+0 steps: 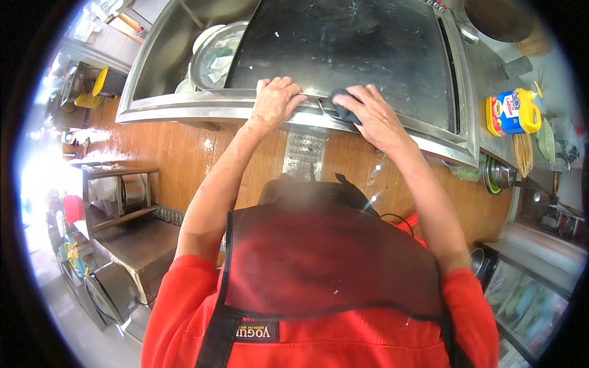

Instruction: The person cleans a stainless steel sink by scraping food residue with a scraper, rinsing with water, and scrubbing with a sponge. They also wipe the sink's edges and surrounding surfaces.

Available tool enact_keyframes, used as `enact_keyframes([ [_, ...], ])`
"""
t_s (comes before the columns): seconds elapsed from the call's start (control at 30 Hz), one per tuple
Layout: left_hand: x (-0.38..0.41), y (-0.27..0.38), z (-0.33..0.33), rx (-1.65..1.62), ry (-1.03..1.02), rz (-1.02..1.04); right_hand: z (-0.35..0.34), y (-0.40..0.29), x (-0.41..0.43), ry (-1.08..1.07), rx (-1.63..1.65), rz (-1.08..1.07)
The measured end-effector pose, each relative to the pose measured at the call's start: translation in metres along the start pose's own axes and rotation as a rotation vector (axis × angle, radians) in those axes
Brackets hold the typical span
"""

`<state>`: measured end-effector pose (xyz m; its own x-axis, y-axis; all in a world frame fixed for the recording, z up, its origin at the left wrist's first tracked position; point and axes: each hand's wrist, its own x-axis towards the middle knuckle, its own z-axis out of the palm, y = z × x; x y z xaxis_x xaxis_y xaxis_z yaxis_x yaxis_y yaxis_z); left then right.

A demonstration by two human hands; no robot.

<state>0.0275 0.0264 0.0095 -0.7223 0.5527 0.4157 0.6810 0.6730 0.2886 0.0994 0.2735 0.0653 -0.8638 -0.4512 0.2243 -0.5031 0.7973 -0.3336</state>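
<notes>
My left hand (278, 102) is at the front rim of a stainless steel sink unit (193, 106), its thumb and fingers closed around one end of a thin metal utensil (320, 106). The utensil's exact kind is hard to tell. In my right hand (375, 115) is a dark scouring pad (343, 108), pressed against the utensil's other end. Part of the utensil is hidden by the pad and fingers. Beyond both hands stretches a wet black panel (340, 50) with small white bits on it.
Left of the panel, a round metal basin (197, 69) and white bowls (185, 86) stand in the sink. A yellow Labour detergent jug (529, 115) is on the right counter. Below are a perforated metal drain cover (304, 152) and brown floor (184, 147). A metal rack (122, 172) stands left.
</notes>
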Motion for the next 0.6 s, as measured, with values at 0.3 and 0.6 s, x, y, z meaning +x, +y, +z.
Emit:
enact_keyframes([
  [0.3, 0.000, -0.003, 0.010, -0.045, 0.073, 0.014, 0.011, -0.003, 0.033, -0.114, 0.006, 0.038],
  [0.6, 0.002, 0.011, -0.002, -0.020, 0.153, 0.028, -0.027, 0.020, -0.073, 0.504, -0.105, 0.461],
])
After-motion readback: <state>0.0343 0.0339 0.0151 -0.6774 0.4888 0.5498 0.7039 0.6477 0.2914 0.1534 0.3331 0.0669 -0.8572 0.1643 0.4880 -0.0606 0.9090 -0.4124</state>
